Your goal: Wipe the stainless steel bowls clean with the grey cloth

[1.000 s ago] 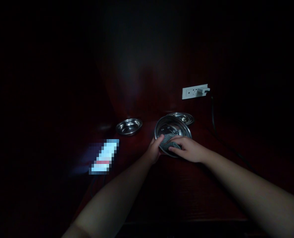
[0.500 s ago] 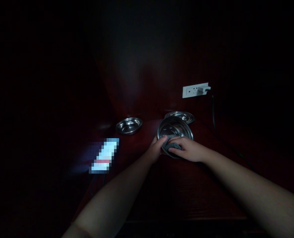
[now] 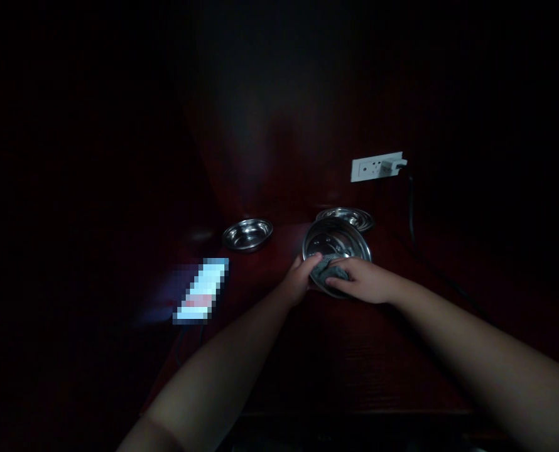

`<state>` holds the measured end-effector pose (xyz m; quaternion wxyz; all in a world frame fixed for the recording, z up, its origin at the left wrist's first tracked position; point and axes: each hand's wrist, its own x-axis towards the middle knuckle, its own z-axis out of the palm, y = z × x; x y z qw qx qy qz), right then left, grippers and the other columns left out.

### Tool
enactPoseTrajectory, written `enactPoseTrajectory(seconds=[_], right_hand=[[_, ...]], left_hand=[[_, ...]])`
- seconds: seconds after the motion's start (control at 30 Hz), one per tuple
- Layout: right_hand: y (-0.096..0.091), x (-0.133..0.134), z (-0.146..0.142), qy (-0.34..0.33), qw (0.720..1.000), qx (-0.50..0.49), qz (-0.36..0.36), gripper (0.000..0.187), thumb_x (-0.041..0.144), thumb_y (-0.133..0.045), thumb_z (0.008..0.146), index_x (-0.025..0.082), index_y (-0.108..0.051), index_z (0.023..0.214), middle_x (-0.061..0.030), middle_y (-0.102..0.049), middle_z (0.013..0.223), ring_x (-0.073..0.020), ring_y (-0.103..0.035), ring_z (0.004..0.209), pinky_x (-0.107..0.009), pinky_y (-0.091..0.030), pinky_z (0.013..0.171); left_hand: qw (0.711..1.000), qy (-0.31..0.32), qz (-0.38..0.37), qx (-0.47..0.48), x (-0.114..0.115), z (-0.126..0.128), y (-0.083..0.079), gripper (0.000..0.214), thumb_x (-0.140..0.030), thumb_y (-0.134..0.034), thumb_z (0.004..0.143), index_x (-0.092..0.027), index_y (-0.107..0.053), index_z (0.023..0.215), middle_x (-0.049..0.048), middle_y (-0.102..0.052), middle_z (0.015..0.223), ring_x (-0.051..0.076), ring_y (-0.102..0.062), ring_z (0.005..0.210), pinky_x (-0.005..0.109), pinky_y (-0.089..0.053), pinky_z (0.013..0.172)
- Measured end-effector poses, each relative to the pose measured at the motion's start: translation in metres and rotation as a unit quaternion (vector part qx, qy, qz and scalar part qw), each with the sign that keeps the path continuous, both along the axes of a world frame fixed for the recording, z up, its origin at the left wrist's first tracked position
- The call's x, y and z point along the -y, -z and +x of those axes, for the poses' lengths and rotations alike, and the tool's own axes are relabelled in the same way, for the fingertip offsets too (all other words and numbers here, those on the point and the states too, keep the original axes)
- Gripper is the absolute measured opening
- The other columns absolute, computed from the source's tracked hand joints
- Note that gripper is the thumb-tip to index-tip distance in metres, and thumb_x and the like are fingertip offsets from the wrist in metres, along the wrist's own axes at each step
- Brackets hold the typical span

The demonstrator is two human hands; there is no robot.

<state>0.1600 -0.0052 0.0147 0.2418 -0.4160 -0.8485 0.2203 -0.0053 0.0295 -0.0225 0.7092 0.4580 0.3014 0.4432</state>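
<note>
In a dim room, my left hand (image 3: 299, 278) grips the near-left rim of a steel plate (image 3: 338, 242), which is tilted up toward me. My right hand (image 3: 364, 280) presses a grey cloth (image 3: 329, 271) into the plate's lower part, fingers curled over the cloth. Both forearms reach in from the bottom of the view over a dark red wooden table (image 3: 336, 351).
A second steel dish (image 3: 247, 233) lies to the left, and another (image 3: 350, 216) sits just behind the held plate. A lit phone (image 3: 201, 290) lies on the table's left. A white wall socket (image 3: 374, 167) holds a charger whose black cable (image 3: 411, 213) runs down right.
The plate and both hands have shifted slightly right and farther away; the cloth has bunched up a little under my right hand.
</note>
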Motion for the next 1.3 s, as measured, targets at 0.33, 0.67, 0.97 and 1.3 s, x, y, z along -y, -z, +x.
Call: enactPoseTrajectory(seconds=[0.33,0.67,0.97,1.3], right_hand=[[-0.004,-0.001,0.002,0.065,0.994,0.087,-0.022,0.025,0.034,-0.049,0.084,0.015,-0.066,0.084,-0.0073,-0.068,0.078,-0.0183,-0.06,0.069,-0.032,-0.046,0.069],[0.005,-0.004,0.002,0.029,0.999,0.026,-0.01,0.026,0.03,-0.041,0.09,0.014,-0.061,0.092,-0.0094,-0.066,0.089,-0.0196,-0.06,0.08,-0.038,-0.047,0.08],[-0.001,-0.006,0.002,0.122,0.984,-0.113,0.061,0.025,0.034,-0.039,0.091,0.019,-0.057,0.084,-0.007,-0.065,0.087,-0.0205,-0.06,0.082,-0.036,-0.048,0.078],[-0.011,-0.004,0.006,0.285,0.922,-0.178,0.194,0.019,0.033,-0.039,0.089,0.021,-0.052,0.083,-0.0084,-0.06,0.084,-0.0227,-0.057,0.079,-0.036,-0.045,0.074]], left_hand=[[1.0,-0.002,0.009,0.003,-0.001,-0.001,0.003,0.062,-0.049,-0.063,0.074,-0.023,-0.046,0.128,0.0122,-0.061,0.118,0.024,-0.065,0.087,0.036,-0.056,0.062],[0.998,0.046,0.046,-0.014,0.003,-0.004,0.0,0.067,-0.049,-0.072,0.067,-0.027,-0.046,0.124,0.0101,-0.06,0.117,0.023,-0.064,0.089,0.037,-0.056,0.068],[0.999,0.014,0.044,-0.029,0.01,-0.001,-0.007,0.06,-0.044,-0.069,0.072,-0.022,-0.05,0.125,0.0091,-0.065,0.111,0.024,-0.064,0.096,0.04,-0.052,0.081],[0.998,-0.002,0.062,-0.009,0.005,-0.002,-0.002,0.054,-0.045,-0.066,0.075,-0.022,-0.053,0.122,0.0087,-0.063,0.12,0.025,-0.056,0.115,0.041,-0.043,0.098]])
